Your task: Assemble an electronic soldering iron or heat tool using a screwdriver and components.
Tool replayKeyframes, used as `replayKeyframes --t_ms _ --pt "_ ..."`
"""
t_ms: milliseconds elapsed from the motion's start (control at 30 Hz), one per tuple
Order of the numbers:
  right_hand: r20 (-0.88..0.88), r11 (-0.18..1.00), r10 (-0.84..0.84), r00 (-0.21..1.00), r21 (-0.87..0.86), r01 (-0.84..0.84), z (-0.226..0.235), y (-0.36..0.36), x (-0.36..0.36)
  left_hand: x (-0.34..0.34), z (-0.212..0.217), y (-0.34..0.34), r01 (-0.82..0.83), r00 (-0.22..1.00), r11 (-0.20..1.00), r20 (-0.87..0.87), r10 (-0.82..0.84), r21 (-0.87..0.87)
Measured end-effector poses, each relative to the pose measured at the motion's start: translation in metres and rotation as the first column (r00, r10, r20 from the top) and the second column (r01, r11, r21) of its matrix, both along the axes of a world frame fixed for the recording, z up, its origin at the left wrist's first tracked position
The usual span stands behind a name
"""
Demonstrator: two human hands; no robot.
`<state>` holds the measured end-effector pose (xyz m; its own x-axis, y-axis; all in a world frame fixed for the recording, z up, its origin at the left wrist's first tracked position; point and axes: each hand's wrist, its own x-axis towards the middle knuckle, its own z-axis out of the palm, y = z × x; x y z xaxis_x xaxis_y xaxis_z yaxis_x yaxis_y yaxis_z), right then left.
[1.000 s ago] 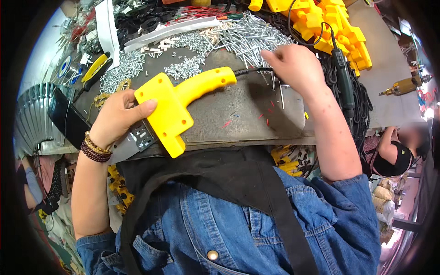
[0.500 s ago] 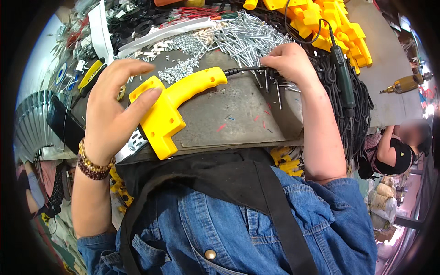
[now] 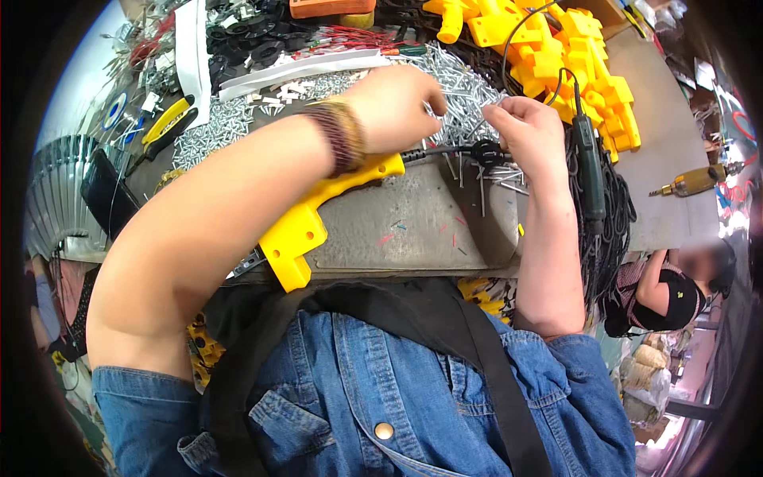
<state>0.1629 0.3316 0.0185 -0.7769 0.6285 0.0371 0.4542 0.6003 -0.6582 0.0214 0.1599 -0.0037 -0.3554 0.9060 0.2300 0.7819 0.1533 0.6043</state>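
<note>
Head view: a yellow plastic tool shell lies flat on the grey metal plate, close to the person's chest, with a black cord coming out of its far end. The left hand reaches across above it to the pile of silver screws; its fingers are curled, and I cannot tell what they pinch. The right hand sits at the pile too, fingers bent down among loose screws. More yellow shells are stacked behind. A black driver tool hangs beside the right wrist.
</note>
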Motion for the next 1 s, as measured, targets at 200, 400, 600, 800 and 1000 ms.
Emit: replayKeyframes --t_ms 200,400,600,800,1000 --pt "-0.481 0.822 0.149 0.864 -0.425 -0.379 0.016 -0.013 0.056 0.007 -0.009 0.05 0.124 0.92 0.966 -0.339 -0.197 -0.225" --pt "0.09 0.869 0.491 0.866 0.021 -0.495 -0.042 -0.024 0.109 0.002 -0.012 0.069 0.323 0.802 0.944 -0.512 -0.308 -0.063" --pt "-0.058 0.922 0.305 0.951 -0.231 -0.31 -0.067 -0.004 0.087 -0.029 -0.011 0.051 -0.029 0.762 0.984 0.641 -0.091 0.175" --pt "-0.109 0.922 0.36 0.926 -0.112 -0.372 -0.06 0.004 0.104 -0.026 0.024 -0.066 -0.262 0.786 0.963 0.567 0.247 -0.056" --pt "-0.213 0.82 0.568 0.795 0.23 -0.524 -0.035 -0.043 0.059 -0.032 0.022 -0.139 -0.205 0.663 0.976 0.744 0.088 0.067"
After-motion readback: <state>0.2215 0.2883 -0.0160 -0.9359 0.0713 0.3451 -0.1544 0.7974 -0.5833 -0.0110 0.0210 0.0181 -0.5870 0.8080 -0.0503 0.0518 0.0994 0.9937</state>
